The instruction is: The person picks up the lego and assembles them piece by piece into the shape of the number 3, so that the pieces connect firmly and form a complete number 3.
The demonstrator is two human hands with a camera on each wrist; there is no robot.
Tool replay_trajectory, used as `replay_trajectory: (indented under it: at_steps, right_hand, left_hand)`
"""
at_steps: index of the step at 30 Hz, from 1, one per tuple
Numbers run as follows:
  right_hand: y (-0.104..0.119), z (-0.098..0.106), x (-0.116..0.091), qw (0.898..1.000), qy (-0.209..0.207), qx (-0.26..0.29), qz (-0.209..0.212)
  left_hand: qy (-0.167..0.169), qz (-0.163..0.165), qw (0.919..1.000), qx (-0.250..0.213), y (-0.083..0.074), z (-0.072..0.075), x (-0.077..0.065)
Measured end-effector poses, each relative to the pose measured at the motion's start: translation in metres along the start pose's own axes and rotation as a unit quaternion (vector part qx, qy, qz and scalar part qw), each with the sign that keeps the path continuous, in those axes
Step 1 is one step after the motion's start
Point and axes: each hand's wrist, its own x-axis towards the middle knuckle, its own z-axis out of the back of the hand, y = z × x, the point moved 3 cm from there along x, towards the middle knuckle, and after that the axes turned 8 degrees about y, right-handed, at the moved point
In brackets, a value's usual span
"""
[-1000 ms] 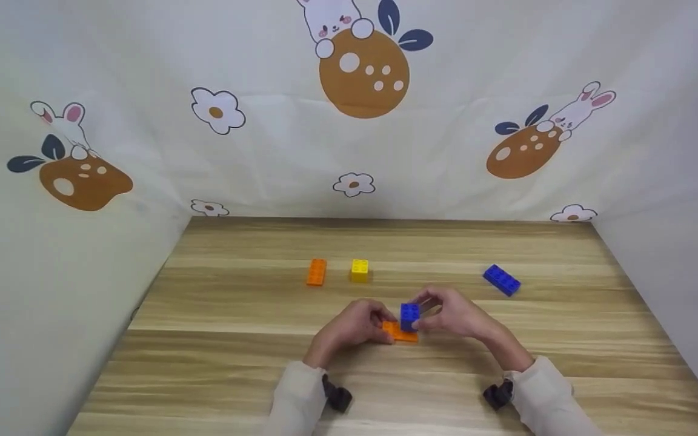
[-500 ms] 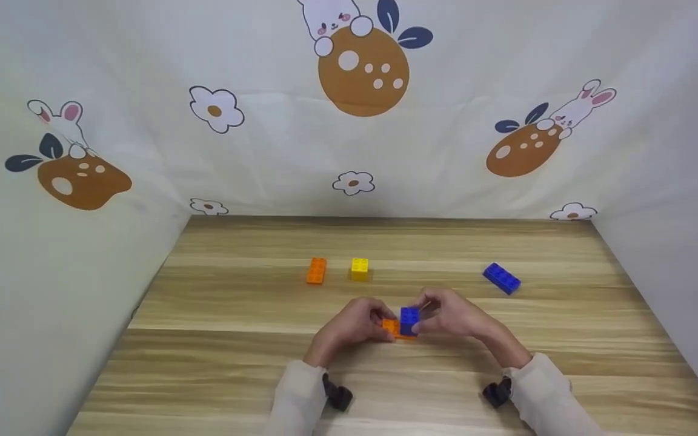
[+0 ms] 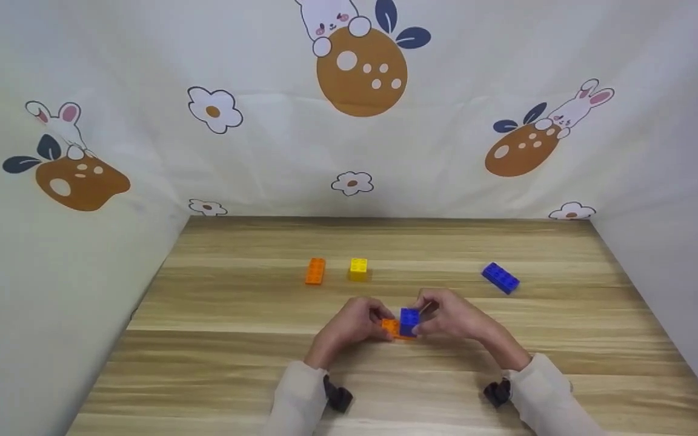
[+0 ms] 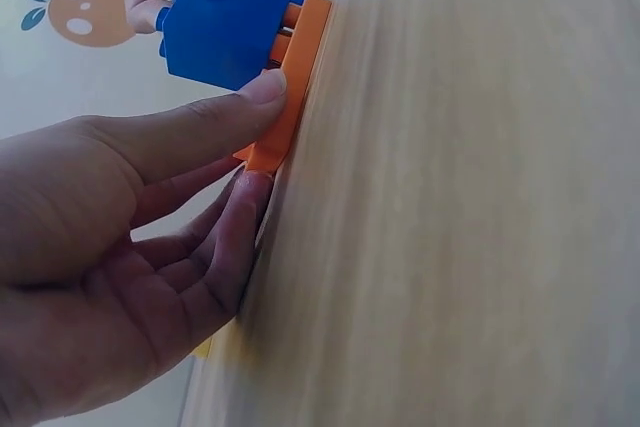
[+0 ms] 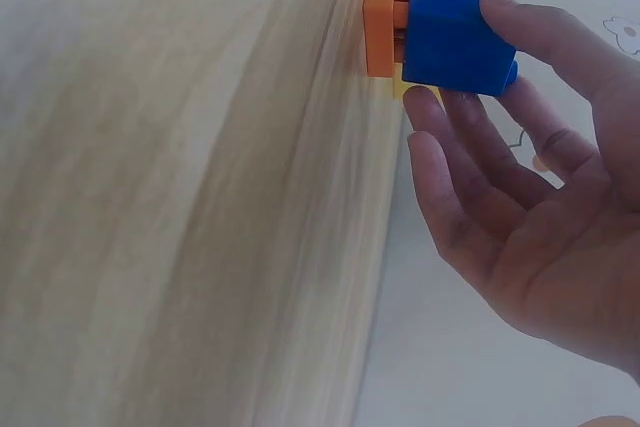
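A thin orange building brick (image 3: 389, 327) lies flat on the table, its left end pinched between thumb and fingers of my left hand (image 3: 354, 321). Over its right end sits a square blue building brick (image 3: 409, 322), which my right hand (image 3: 453, 315) holds between thumb and fingers. Both wrist views show orange studs in a narrow gap under the blue brick (image 4: 225, 32), so the two are not pressed fully together. From the right wrist view, the blue brick (image 5: 455, 32) looks lined up over the orange brick's (image 5: 380, 17) end.
Farther back on the wooden table (image 3: 234, 363) lie another orange brick (image 3: 315, 271) and a square yellow brick (image 3: 358, 270). A longer blue brick (image 3: 500, 278) lies at an angle behind the right hand. Patterned cloth walls (image 3: 264, 157) enclose the back and sides.
My right hand has lowered the blue brick slightly, down to the studs of the orange brick; in the last half second it barely moves. My left hand keeps its grip.
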Motion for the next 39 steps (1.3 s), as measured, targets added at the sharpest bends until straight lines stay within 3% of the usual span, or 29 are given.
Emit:
replay_trajectory:
  at_steps: [12, 25, 39]
  right_hand:
    - [-0.002, 0.005, 0.004, 1.0, -0.006, -0.014, -0.009]
    - [0.005, 0.006, 0.009, 0.997, -0.016, -0.066, -0.021]
    - [0.008, 0.004, 0.005, 0.998, -0.005, -0.066, 0.005]
  left_hand:
    - [-0.036, 0.022, 0.9983, -0.04, 0.001, -0.002, 0.001]
    - [-0.042, 0.041, 0.997, -0.05, 0.003, -0.001, -0.001]
    - [-0.037, 0.032, 0.9982, -0.035, 0.001, -0.003, -0.001]
